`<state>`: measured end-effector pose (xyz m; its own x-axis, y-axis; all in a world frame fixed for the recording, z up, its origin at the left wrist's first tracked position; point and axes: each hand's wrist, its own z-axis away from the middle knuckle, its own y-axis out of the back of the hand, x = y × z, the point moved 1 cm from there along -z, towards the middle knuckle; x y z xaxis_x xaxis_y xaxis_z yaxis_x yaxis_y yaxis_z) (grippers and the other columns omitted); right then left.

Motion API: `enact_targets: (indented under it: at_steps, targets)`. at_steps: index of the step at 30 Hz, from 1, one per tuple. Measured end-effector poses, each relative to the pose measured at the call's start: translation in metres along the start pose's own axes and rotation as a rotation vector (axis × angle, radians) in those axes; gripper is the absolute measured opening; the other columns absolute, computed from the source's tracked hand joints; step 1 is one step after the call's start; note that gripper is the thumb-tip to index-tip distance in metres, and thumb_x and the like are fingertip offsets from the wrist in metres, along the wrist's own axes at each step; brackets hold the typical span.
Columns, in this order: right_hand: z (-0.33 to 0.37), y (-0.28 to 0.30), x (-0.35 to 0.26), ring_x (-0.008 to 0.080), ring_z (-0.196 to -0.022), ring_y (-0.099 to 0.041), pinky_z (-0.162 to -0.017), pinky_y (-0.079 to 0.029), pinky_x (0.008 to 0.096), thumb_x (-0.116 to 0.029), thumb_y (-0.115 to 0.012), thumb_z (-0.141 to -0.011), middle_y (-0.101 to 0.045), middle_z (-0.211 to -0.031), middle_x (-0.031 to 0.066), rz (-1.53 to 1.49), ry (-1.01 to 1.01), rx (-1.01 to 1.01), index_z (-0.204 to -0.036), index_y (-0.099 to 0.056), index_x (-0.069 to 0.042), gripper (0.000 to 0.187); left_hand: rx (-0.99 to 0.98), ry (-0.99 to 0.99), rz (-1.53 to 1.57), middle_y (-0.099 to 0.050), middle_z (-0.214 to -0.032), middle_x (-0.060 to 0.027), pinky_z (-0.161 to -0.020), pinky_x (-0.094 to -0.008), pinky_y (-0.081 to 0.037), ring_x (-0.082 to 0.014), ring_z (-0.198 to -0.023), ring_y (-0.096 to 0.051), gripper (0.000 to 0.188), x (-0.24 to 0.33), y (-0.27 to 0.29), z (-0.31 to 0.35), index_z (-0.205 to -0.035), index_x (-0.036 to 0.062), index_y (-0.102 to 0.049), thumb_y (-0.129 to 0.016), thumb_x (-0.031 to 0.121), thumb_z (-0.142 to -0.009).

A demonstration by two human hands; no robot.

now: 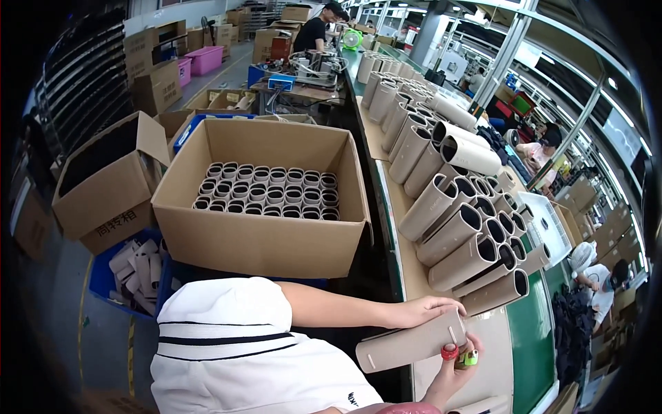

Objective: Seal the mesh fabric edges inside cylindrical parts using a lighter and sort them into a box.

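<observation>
A beige, flattened-oval tube lies slanted in front of me, with a small raised tab near each end. My left hand is closed over its upper side by the right end, fingers pressed together on it. At that same end my right hand is curled up from below, its thumb and fingers around a small red and yellow-green thing whose kind I cannot make out. Many similar tubes with dark insides are stacked on the bench just beyond my hands.
An open cardboard box at the left holds rows of upright tubes. Beside it are another carton and a blue bin of loose pieces. A green conveyor runs along the right. Other people work farther off.
</observation>
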<state>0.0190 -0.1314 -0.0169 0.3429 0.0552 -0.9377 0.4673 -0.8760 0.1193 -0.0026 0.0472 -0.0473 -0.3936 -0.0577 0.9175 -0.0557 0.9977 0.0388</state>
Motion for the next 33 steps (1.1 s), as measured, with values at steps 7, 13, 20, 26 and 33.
enact_targets:
  at_steps: [7,13,20,26,33]
  targets:
    - [0.024,0.027,0.028,0.0128,-0.071,-0.051,-0.066,-0.038,0.0207,-0.001,-0.058,-0.086,-0.056,-0.079,0.0053,-0.048,-0.353,-0.891,-0.100,-0.061,0.001,0.015,0.233,0.100,0.525,-0.060,-0.116,-0.0019,-0.090,-0.0316,-0.048,-0.0139,-0.097,-0.058,0.039,0.036,0.019,-0.017,-0.128,0.0178,-0.052,-0.039,0.044,-0.102]
    - [0.021,0.006,0.051,0.0082,-0.062,-0.042,-0.057,-0.033,0.0197,-0.015,-0.058,-0.091,-0.048,-0.071,-0.0004,-0.382,-0.293,-0.613,-0.095,-0.056,-0.006,0.010,0.395,-0.234,0.352,-0.061,-0.113,-0.0028,-0.077,-0.0338,-0.054,-0.0119,-0.091,-0.060,0.062,0.056,0.016,-0.025,-0.128,0.0165,-0.050,-0.042,0.066,-0.091]
    - [0.022,0.011,0.053,0.0006,-0.050,-0.025,-0.045,-0.023,0.0167,-0.028,-0.057,-0.098,-0.034,-0.061,-0.0091,-0.402,0.059,-0.023,-0.088,-0.050,-0.016,0.017,-0.313,-0.058,0.982,-0.044,-0.141,-0.0206,-0.098,-0.0429,-0.044,-0.0341,-0.129,-0.045,0.090,0.013,0.024,-0.001,-0.148,0.0185,-0.032,-0.046,0.077,-0.081]
    - [-0.006,0.055,0.030,0.0112,-0.063,-0.047,-0.060,-0.041,0.0195,-0.032,-0.067,-0.091,-0.054,-0.081,0.0009,0.122,0.031,-0.164,-0.104,-0.056,-0.012,0.025,-0.388,0.413,0.513,-0.033,-0.148,-0.0222,-0.103,-0.0457,-0.039,-0.0373,-0.132,-0.040,0.102,-0.013,0.020,0.039,-0.153,0.0157,-0.019,-0.049,0.078,-0.078]
    - [0.009,0.045,0.019,0.0152,-0.095,-0.057,-0.094,-0.041,0.0288,-0.040,-0.061,-0.089,-0.064,-0.100,0.0100,0.336,-0.217,-0.158,-0.125,-0.060,-0.010,0.047,-0.317,0.183,0.097,-0.033,-0.150,-0.0197,-0.101,-0.0427,-0.038,-0.0366,-0.132,-0.039,0.101,-0.003,0.004,0.046,-0.153,0.0142,-0.020,-0.045,0.079,-0.080]
